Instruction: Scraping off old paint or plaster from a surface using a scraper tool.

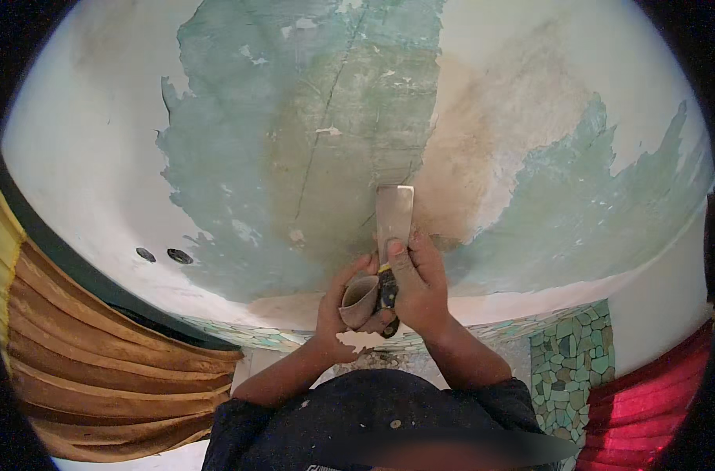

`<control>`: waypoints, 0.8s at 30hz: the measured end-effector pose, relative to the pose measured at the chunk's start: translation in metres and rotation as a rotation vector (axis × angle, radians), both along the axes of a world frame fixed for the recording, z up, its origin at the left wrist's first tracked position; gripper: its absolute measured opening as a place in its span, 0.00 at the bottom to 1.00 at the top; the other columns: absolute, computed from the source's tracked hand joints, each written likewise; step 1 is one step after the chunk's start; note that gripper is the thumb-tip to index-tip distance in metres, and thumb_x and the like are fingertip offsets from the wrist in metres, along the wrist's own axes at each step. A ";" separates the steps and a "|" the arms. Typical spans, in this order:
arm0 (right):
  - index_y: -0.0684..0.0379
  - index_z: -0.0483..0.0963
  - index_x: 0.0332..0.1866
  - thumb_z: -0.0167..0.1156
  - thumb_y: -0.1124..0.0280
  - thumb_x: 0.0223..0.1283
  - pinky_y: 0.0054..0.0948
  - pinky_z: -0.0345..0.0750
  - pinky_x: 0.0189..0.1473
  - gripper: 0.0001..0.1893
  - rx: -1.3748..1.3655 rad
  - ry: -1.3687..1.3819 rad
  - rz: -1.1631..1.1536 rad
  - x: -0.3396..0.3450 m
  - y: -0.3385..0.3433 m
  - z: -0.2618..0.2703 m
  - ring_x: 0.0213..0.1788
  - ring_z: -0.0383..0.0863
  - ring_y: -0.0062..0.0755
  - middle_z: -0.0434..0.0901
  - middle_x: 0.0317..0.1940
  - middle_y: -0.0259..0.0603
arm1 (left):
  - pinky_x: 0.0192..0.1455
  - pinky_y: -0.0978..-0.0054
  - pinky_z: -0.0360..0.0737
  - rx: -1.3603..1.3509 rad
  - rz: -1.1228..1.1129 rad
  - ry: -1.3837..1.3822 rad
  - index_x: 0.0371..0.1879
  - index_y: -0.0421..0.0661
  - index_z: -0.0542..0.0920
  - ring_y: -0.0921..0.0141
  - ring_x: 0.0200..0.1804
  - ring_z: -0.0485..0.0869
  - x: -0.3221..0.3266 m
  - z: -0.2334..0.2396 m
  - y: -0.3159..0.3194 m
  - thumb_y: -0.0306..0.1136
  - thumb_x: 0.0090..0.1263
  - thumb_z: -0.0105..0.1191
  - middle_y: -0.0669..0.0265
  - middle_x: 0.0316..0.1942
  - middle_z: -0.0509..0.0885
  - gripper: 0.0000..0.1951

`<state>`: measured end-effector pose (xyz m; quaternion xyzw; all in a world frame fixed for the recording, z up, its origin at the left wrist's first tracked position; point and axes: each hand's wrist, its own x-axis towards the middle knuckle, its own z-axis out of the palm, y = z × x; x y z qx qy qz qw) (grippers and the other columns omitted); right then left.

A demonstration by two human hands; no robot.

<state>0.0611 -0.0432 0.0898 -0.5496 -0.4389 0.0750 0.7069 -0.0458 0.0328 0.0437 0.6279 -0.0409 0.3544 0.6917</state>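
Note:
A putty knife [395, 212] points up at the wall, its steel blade near the border between green and tan patches. My right hand [423, 288] grips it, the thumb pressed flat on the blade above the black handle [387, 291]. Curled in my left hand [332, 306] is a stiff grey-brown sheet [359, 299], possibly sandpaper; my left fingers also reach beside the knife handle. A pale, ragged-edged flake [363, 340] shows by my left wrist. Behind both hands, the wall [328, 159] has a green layer bared between torn edges of white paint [116, 118].
Two dark oval holes [180, 256] sit in the wall at left. Brown curtain cloth [110, 359] hangs at lower left, red cloth [646, 406] at lower right. Green stone-patterned facing [572, 353] runs along the lower wall. Thin dark cracks [325, 120] cross the green area.

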 end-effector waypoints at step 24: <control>0.64 0.68 0.38 0.44 0.63 0.73 0.24 0.71 0.27 0.14 0.285 0.422 0.118 -0.001 0.018 0.059 0.24 0.73 0.22 0.73 0.26 0.36 | 0.59 0.72 0.68 0.136 0.064 0.063 0.65 0.39 0.60 0.69 0.57 0.72 0.007 0.052 0.013 0.28 0.60 0.63 0.56 0.59 0.70 0.35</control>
